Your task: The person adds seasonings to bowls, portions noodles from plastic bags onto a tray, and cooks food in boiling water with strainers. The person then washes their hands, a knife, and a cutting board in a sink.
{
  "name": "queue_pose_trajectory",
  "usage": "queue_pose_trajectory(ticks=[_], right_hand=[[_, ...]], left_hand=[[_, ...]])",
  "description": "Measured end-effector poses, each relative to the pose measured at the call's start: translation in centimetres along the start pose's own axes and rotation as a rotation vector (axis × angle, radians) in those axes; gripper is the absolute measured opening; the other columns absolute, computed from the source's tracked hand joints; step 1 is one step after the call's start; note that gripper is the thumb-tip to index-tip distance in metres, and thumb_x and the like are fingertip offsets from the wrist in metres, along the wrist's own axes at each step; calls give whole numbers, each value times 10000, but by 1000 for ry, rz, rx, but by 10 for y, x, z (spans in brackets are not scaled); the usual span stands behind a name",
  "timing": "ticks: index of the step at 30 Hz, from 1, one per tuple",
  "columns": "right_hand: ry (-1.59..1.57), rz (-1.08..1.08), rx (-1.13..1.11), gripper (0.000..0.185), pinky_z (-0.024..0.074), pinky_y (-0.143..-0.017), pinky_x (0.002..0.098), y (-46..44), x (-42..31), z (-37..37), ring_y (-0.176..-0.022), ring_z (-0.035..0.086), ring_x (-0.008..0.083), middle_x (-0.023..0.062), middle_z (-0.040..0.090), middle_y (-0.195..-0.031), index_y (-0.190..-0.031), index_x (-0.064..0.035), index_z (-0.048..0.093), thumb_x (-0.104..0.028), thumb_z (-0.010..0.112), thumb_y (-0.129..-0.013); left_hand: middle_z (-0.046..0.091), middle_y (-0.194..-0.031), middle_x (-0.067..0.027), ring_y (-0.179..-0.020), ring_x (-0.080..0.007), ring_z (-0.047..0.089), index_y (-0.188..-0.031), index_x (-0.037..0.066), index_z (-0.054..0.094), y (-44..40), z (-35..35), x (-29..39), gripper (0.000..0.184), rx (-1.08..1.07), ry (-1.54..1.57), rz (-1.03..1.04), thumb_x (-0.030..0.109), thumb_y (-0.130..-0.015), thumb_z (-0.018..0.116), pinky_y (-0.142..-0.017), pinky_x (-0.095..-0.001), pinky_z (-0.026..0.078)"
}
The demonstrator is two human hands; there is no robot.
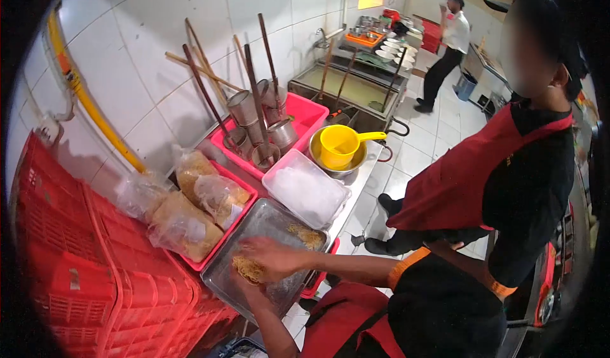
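Observation:
My right hand (274, 258) reaches in from the right, its fingers curved over a clump of yellow noodles (248, 269). From below, my left hand (250, 287) holds the same clump, its fingers mostly hidden under and behind the noodles. Both hands are low over a floured metal tray (238, 231). A second noodle clump (306, 236) lies at the tray's far right corner.
Behind the tray are bagged noodles (184, 224) in a red crate, a white-powder tub (305, 189), a yellow dipper (340, 147) in a bowl, and long-handled strainers (254, 119). Red crates (95, 250) stand left. A co-worker in a red apron (445, 167) stands close right; another person (454, 34) is farther back.

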State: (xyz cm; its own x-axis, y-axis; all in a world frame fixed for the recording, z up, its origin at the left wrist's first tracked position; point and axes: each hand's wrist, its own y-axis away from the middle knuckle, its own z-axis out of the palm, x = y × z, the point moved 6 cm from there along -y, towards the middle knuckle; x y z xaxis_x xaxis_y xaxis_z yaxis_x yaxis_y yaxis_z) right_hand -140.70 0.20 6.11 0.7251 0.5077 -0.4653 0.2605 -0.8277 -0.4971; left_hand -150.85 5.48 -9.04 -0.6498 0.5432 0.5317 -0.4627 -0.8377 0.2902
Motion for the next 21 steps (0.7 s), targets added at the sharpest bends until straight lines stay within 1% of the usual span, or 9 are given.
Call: queue_pose_trajectory(ticks=[2, 4, 5, 8, 10, 12, 15, 18, 21], right_hand=[[-213, 73, 150, 571, 401, -883, 383, 20, 6, -25, -1015, 515, 279, 124, 466, -1197, -1238, -107, 459, -296, 652, -735], [-1382, 1094, 538, 542, 362, -947, 373, 86, 63, 13, -1071, 482, 247, 90, 492, -1181, -1221, -117, 462, -423, 614, -801], [-1633, 1258, 553, 575, 363, -956, 418, 100, 53, 16, -1053, 505, 231, 76, 523, -1157, -1197, -85, 470, -505, 572, -818], [-2133, 1177, 810, 580, 396, -934, 426, 103, 30, 11, -1017, 535, 240, 101, 540, -1137, -1136, -45, 498, -530, 542, -821], [-2243, 999, 808, 455, 446, -876, 383, 108, 36, -9, -951, 568, 190, 119, 584, -1041, -1015, -44, 534, -472, 500, -865], [-2321, 731, 767, 393, 474, -820, 349, 135, 72, -7, -869, 593, 196, 105, 613, -936, -938, -63, 552, -442, 456, -891], [-2284, 682, 823, 323, 491, -767, 336, 157, 87, -68, -806, 596, 203, 84, 613, -868, -894, -74, 556, -377, 443, -902], [-2352, 586, 955, 293, 488, -765, 339, 184, 134, -61, -799, 590, 206, 78, 607, -867, -906, -74, 547, -348, 441, -904], [-2292, 552, 1012, 280, 481, -787, 338, 212, 155, -94, -809, 591, 215, 92, 607, -915, -954, -64, 544, -320, 443, -902]], left_hand=[[588, -1049, -80, -930, -242, 575, -1106, 88, 529, 3, 38, 8, 493, 0, -105, -58, 510, -892, 391, -785, -378, 488], [588, -928, -110, -847, -249, 569, -983, 28, 537, 12, 79, 5, 454, -40, 159, 19, 452, -892, 403, -756, -372, 484], [579, -896, -105, -814, -241, 560, -950, 28, 528, 22, 100, 2, 425, 89, 136, 61, 436, -895, 421, -735, -363, 485], [578, -897, -107, -809, -232, 558, -944, 36, 531, 27, 135, -35, 421, -20, -56, 186, 439, -902, 414, -731, -357, 483], [574, -903, -127, -805, -263, 550, -934, 24, 547, 41, 155, -57, 355, -20, -416, 262, 365, -889, 457, -782, -398, 451], [573, -928, -150, -850, -311, 549, -942, 4, 569, 64, 215, -70, 295, -221, -1229, 893, 277, -847, 508, -836, -443, 403], [574, -939, -163, -905, -339, 546, -950, -9, 581, 74, 267, -111, 290, -308, -1330, 1051, 233, -792, 549, -881, -464, 357], [562, -1005, -164, -981, -340, 529, -988, -2, 569, 55, 280, -161, 356, -455, -1391, 933, 288, -781, 570, -902, -454, 346], [520, -1087, -191, -1031, -366, 480, -1047, -17, 526, 62, 314, -174, 406, -527, -1466, 1022, 309, -807, 548, -901, -468, 346]])
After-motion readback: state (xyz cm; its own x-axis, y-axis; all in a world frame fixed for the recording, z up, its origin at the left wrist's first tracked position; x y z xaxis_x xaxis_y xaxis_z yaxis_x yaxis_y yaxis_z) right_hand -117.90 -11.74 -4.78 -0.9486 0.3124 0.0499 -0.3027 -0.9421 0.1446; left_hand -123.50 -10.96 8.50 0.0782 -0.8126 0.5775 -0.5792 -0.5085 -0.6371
